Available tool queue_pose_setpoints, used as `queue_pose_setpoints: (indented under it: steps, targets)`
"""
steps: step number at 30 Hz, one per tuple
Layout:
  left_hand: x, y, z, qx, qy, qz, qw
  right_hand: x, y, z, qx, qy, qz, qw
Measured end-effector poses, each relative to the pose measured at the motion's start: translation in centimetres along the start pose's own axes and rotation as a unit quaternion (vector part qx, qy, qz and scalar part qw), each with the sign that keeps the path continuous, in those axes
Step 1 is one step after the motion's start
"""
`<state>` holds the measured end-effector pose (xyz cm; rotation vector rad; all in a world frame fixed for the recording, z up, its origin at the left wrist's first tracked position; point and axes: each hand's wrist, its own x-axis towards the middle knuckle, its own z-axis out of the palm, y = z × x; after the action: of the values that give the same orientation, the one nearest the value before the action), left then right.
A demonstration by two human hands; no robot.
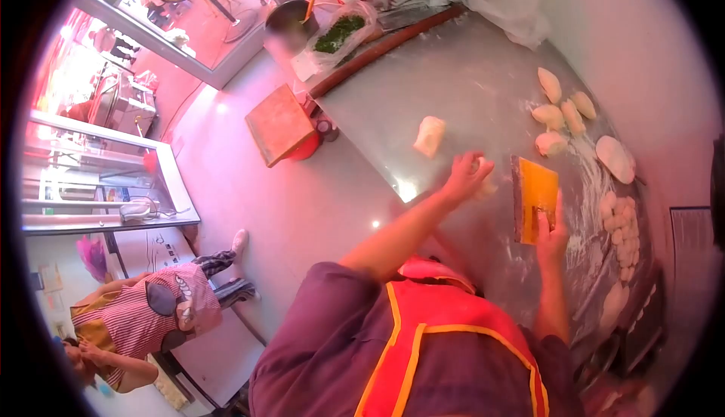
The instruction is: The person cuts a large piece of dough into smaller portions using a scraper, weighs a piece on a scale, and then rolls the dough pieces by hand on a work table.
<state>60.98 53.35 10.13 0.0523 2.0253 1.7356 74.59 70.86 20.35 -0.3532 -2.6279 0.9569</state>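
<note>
My left hand is over the grey work surface, its fingers curled on a pale piece of dough. Just beyond it lies another pale dough lump. My right hand grips the lower end of a yellow scraper with a dark edge on its left side. To the right of the scraper several dough pieces lie near the surface's far edge, with a flat round one below them. White flour is streaked between.
Small dough pieces line the right side. A bag of chopped greens, a metal pot and a plastic bag are at the back. A wooden board tops a red stool. A person in a striped apron is at the lower left.
</note>
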Motion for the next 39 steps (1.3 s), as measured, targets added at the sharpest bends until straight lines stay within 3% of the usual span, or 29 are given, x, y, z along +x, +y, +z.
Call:
queue_pose_setpoints:
  steps: [1,2,4,6,9,12,13,14,15,16,17,19,21,23,25,27,29,31,35,37,39]
  targets:
    - [0.9,-1.6,1.0,0.056,0.034,0.037,0.997,-0.5,0.7,-0.1,-0.027,0.021,-0.026,0.999]
    - [1.5,-3.0,0.8,0.155,0.067,0.134,0.976,-0.8,1.5,-0.3,-0.054,0.04,-0.055,0.996]
    - [2.3,-3.6,-2.2,0.343,0.136,0.322,0.872,-1.7,2.8,-0.7,-0.005,0.037,-0.002,0.999]
    - [1.9,-1.4,-5.2,0.382,0.256,0.297,0.837,-2.5,2.9,-0.8,0.018,0.035,0.039,0.998]
    - [4.6,-3.8,-7.9,0.451,0.263,0.268,0.81,-3.1,1.7,-1.7,0.011,0.024,0.09,0.996]
    - [7.0,-3.6,-9.1,0.411,0.193,0.17,0.875,-3.9,1.5,-1.8,0.064,0.008,0.151,0.986]
    - [8.2,-4.1,-10.2,0.198,0.08,0.196,0.957,-4.5,2.7,-1.3,0.117,0.01,0.155,0.981]
    - [9.3,-4.6,-11.2,-0.168,-0.055,0.171,0.969,-4.9,4.4,-0.6,0.159,0.02,0.158,0.974]
    - [10.4,-5.2,-12.0,-0.384,-0.137,0.101,0.908,-5.6,7.2,0.0,0.194,0.032,0.098,0.976]
    - [10.6,-6.2,-12.9,-0.473,-0.208,0.06,0.854,-5.8,6.5,-0.4,0.187,0.02,0.072,0.979]
    - [7.7,-4.1,-12.5,-0.481,-0.116,0.007,0.869,-6.1,6.4,-0.9,0.24,-0.005,0.119,0.964]
    - [0.1,-1.1,-13.8,-0.574,-0.186,-0.027,0.797,-5.7,5.6,-0.7,0.123,0.015,0.046,0.991]
    - [-6.1,-2.3,-15.2,-0.646,-0.249,0.009,0.722,-5.7,-2.3,-1.4,0.11,-0.007,-0.069,0.992]
    - [-12.8,-4.1,-14.6,-0.678,-0.175,0.027,0.714,-6.1,-1.7,-1.0,0.12,-0.06,-0.08,0.988]
    - [-21.1,-5.6,-13.2,-0.702,-0.006,-0.042,0.711,-5.6,4.9,2.7,0.149,-0.154,-0.004,0.977]
    - [-28.3,-12.4,-12.5,-0.676,0.001,-0.001,0.737,-6.6,3.9,4.1,0.138,-0.185,-0.066,0.971]
    - [-33.9,-17.7,-10.3,-0.714,0.084,0.012,0.695,-7.6,-0.5,4.4,0.238,-0.274,-0.109,0.925]
    - [-40.1,-19.0,-7.7,-0.709,0.214,-0.014,0.672,-10.5,-4.4,4.0,0.238,-0.308,-0.159,0.907]
    - [-49.9,-23.0,-3.3,-0.719,0.225,0.087,0.652,-16.6,-6.1,5.6,0.274,-0.386,-0.26,0.842]
    - [-54.2,-21.9,-1.4,-0.733,0.22,0.151,0.625,-19.7,-8.6,5.2,0.233,-0.419,-0.317,0.818]
    - [-58.8,-23.0,0.1,-0.73,0.258,0.16,0.612,-23.3,-10.4,5.2,0.239,-0.451,-0.342,0.789]
